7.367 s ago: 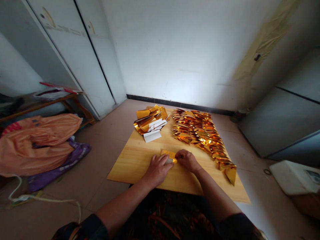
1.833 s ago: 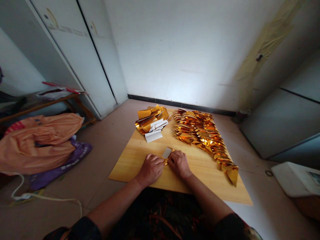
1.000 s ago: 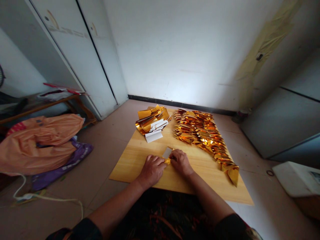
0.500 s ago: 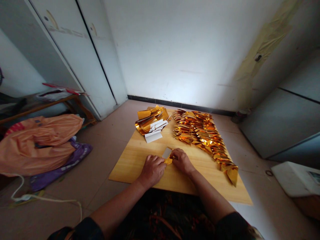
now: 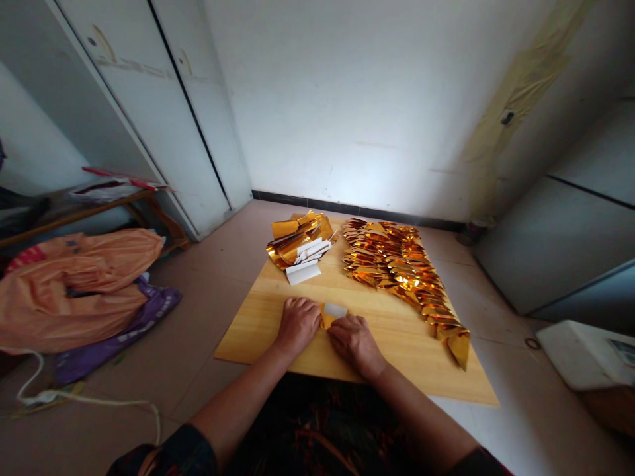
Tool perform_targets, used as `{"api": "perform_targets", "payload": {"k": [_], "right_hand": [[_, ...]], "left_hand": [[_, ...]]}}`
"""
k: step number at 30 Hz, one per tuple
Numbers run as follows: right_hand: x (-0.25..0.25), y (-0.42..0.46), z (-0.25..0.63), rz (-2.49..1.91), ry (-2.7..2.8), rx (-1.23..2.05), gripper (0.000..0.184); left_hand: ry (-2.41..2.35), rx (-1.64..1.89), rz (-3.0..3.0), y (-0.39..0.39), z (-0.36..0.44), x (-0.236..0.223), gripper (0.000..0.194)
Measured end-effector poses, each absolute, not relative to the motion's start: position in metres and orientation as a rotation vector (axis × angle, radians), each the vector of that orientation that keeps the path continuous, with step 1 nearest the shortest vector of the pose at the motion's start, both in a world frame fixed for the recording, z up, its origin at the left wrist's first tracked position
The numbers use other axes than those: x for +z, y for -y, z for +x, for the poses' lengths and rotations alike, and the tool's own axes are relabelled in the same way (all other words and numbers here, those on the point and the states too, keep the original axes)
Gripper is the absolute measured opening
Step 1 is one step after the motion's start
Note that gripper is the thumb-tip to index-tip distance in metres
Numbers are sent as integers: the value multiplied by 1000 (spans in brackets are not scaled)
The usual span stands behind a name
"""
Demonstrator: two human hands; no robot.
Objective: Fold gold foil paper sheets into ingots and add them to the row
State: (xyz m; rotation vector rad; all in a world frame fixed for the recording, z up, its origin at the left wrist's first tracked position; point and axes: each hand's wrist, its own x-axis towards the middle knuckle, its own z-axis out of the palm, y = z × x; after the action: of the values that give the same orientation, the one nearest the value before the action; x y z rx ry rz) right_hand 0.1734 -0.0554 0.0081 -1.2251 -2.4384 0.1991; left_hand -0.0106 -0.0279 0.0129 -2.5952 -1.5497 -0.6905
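A small piece of gold foil paper [image 5: 335, 310], its pale side partly showing, lies on the wooden board [image 5: 268, 327] between my hands. My left hand [image 5: 299, 324] grips its left end with curled fingers. My right hand [image 5: 358, 340] presses on its near right part, fingers bent over the fold. The fingers hide much of the paper. Behind it lies a loose heap of gold sheets [image 5: 297, 238], with white-backed strips [image 5: 303, 271] at its front. To the right, rows of folded gold paper pieces [image 5: 391, 258] stand close together.
A pale wall [image 5: 347, 99] rises behind the board. On the left are a cabinet [image 5: 193, 132], an orange bag [image 5: 89, 284], a purple bag [image 5: 153, 307] and a white cord [image 5: 109, 402] on the floor. A white box [image 5: 580, 354] stands at the right.
The gold paper has turned between my hands. My right hand has moved lower and nearer over it, while my left hand has shifted slightly up to its left end.
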Motion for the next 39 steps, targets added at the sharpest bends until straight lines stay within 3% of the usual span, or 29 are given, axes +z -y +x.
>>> {"api": "perform_targets", "payload": {"k": [11, 22, 39], "right_hand": [[8, 50, 193, -1148, 2476, 97, 17], [12, 44, 193, -1067, 2639, -74, 16], [2, 35, 209, -1109, 2464, 182, 17]], "left_hand": [[1408, -640, -2705, 28, -6, 5, 16], [1432, -624, -2680, 41, -7, 9, 11], [1396, -576, -2641, 44, -5, 9, 14]]}}
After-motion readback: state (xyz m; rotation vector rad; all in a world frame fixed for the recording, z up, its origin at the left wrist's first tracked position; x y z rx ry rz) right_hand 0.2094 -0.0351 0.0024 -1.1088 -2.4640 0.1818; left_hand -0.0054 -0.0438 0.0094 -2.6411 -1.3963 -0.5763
